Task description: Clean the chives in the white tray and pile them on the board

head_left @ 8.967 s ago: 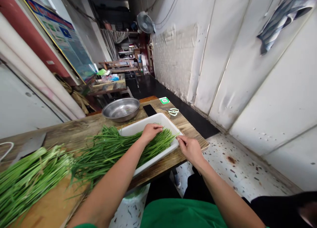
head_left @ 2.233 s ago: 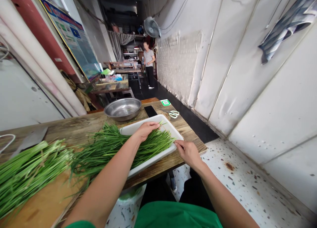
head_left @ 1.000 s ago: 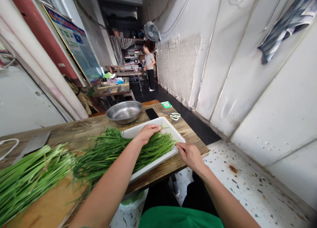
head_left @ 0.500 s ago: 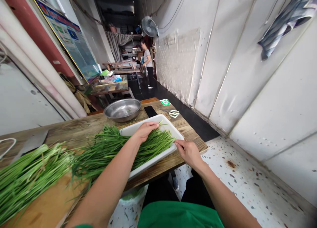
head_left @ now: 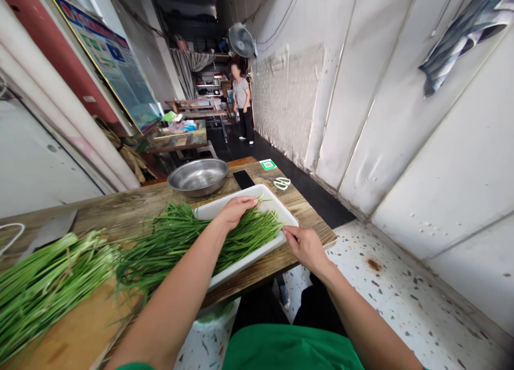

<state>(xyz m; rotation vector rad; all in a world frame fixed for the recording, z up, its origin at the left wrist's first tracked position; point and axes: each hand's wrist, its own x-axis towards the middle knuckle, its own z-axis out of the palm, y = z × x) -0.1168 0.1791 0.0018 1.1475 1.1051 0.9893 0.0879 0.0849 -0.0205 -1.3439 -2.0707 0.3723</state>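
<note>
Long green garlic chives [head_left: 251, 236] lie in and across a white plastic tray [head_left: 277, 199], their leaves spilling over its left end. Over the tray, my left hand [head_left: 237, 210] is closed, with chive stems at its fingertips. My right hand [head_left: 307, 247] is pinched at the tray's right rim. A thin brownish strand reaches its fingertips from the bundle; how it runs under the stems is hidden. Another pile of greens [head_left: 56, 279] with pale stems rests on a brown board [head_left: 80, 327] to the left.
Behind the tray are a steel basin [head_left: 198, 177], a black phone [head_left: 243, 180], scissors [head_left: 281, 183] with pale handles and a green code card [head_left: 267, 165]. A broad blade [head_left: 50, 232] lies on the wooden table [head_left: 136, 204]. A person [head_left: 242, 102] stands farther back.
Both my hands keep almost the same place at the chives. In the background the person has turned toward the camera and shifted slightly right.
</note>
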